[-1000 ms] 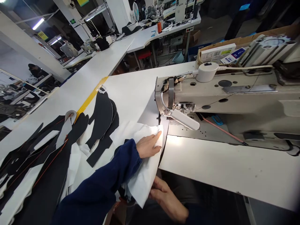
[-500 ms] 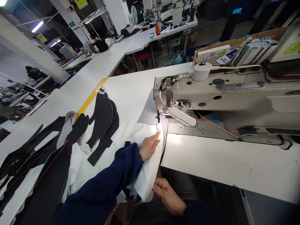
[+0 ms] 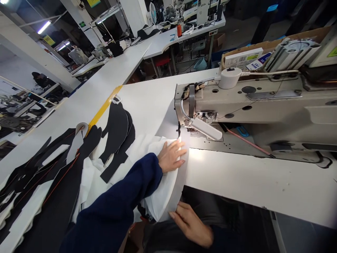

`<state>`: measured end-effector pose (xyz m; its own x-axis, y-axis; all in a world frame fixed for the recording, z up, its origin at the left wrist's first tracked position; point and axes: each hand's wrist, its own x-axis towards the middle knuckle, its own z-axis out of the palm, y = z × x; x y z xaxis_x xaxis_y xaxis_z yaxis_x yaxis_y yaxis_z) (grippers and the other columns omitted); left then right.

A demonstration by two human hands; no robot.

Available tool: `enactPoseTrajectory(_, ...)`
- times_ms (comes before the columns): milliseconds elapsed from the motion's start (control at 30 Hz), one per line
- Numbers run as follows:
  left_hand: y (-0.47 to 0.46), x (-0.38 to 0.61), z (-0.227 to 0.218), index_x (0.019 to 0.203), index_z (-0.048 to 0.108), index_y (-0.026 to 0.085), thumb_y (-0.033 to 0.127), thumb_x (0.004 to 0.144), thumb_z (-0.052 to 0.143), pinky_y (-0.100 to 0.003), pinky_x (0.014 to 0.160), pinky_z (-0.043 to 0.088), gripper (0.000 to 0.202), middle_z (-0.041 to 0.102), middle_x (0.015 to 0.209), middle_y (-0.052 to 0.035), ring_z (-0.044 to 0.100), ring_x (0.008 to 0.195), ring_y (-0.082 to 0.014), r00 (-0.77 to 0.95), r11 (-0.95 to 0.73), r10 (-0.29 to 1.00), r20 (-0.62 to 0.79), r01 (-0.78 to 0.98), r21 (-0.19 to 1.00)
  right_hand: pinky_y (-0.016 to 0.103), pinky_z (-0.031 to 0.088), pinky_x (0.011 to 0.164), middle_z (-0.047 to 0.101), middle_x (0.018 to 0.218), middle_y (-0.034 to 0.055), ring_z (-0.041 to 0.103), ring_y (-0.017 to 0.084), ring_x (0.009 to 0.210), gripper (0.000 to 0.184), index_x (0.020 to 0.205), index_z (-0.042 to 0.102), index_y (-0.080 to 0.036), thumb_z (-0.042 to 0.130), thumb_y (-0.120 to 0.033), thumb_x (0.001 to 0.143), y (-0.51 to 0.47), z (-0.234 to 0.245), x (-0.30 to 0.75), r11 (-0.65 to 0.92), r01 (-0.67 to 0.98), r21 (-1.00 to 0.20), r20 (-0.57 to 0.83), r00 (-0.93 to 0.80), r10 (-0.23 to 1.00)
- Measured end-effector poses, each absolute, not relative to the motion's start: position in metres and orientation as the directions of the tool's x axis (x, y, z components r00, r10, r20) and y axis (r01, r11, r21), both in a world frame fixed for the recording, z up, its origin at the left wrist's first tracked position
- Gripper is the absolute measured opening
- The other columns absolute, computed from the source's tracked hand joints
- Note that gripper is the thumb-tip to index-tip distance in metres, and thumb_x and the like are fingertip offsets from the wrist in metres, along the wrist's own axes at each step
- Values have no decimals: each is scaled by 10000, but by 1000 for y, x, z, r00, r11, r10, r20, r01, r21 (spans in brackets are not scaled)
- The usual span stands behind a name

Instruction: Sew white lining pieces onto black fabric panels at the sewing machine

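My left hand (image 3: 171, 155), in a dark blue sleeve, lies flat with fingers spread on a white fabric piece (image 3: 164, 186) right in front of the sewing machine's needle area (image 3: 181, 130). The white fabric hangs over the table's front edge. My right hand (image 3: 191, 224) is below the table edge, its fingers touching the lower hanging end of the white fabric. The grey sewing machine (image 3: 252, 109) stretches to the right, with a small white lamp (image 3: 206, 129) lighting the bed.
Black cut fabric pieces (image 3: 117, 131) and black pieces with orange edging (image 3: 52, 175) lie on the white table (image 3: 147, 98) at left. A yellow tape line (image 3: 102, 109) crosses it. A cardboard box (image 3: 244, 56) stands behind the machine. Other work tables stand farther back.
My left hand slid forward and spread its fingers, pushing the white fabric over the dark strip beside the needle. My right hand shifted along the hanging edge.
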<state>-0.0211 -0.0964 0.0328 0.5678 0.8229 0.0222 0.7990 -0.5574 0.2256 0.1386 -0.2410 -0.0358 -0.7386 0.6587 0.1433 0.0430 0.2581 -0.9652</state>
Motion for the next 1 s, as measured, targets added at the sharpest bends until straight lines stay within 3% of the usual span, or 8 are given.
enactPoseTrajectory(67,-95,-23,17,1208,537,233,344,846,480,-495,1033,242,383,471,1338,-71,297,1309,-267,588,-570,809,4,783,250,360,415,872,588,911,66,519,185,910,185,881,570,-169,387,-193,889,-234,-27,139,588,59,-807,316,-797,514)
enactPoseTrajectory(133,-95,-29,5,1178,562,229,332,834,484,-470,1048,223,368,515,1302,-65,315,1307,-253,579,-564,815,20,784,258,456,322,1003,603,1022,92,484,225,1066,205,985,591,-169,448,-150,840,-228,-29,134,798,121,-591,391,-822,414)
enactPoseTrajectory(200,-93,-34,1,1130,597,218,335,807,504,-446,1052,227,355,539,1279,-63,335,1294,-252,575,-567,817,46,784,254,500,279,1037,599,1092,104,454,248,1139,262,1054,591,-168,480,-117,822,-227,-40,126,864,263,-430,398,-803,443)
enactPoseTrajectory(300,-91,-37,4,1084,626,210,327,780,515,-411,1039,266,344,571,1233,-54,369,1259,-248,596,-598,798,92,763,246,517,291,1034,594,1122,117,440,272,1171,294,1094,586,-153,490,-99,822,-233,-67,114,858,408,-313,394,-766,508)
enactPoseTrajectory(467,-87,-40,9,1056,638,210,317,775,529,-417,1019,309,320,588,1182,-48,409,1189,-244,621,-647,762,183,722,247,470,386,956,622,1009,126,537,252,1014,284,1097,581,-112,490,-92,828,-246,-84,118,789,517,-333,389,-686,614)
enactPoseTrajectory(633,-80,-45,13,1013,640,192,238,739,544,-432,975,385,294,608,1122,-66,448,1144,-247,615,-653,754,229,667,358,450,297,1051,547,1208,90,408,238,1200,296,1183,525,-131,476,-158,893,-231,-58,121,902,316,-294,501,-752,427)
enactPoseTrajectory(867,-80,-48,13,1042,625,189,211,776,511,-457,978,395,291,598,1147,-78,449,1159,-246,594,-642,761,262,627,441,441,285,1056,609,897,40,523,179,936,155,982,591,-126,471,-130,885,-206,-36,107,891,341,-299,556,-697,454)
enactPoseTrajectory(1000,-77,-50,16,1054,622,184,220,820,480,-447,1000,378,276,599,1147,-86,475,1139,-226,589,-635,759,279,574,516,447,261,1072,596,1042,51,491,193,1045,191,1036,589,-165,468,-148,888,-201,-26,107,889,359,-283,622,-637,455)
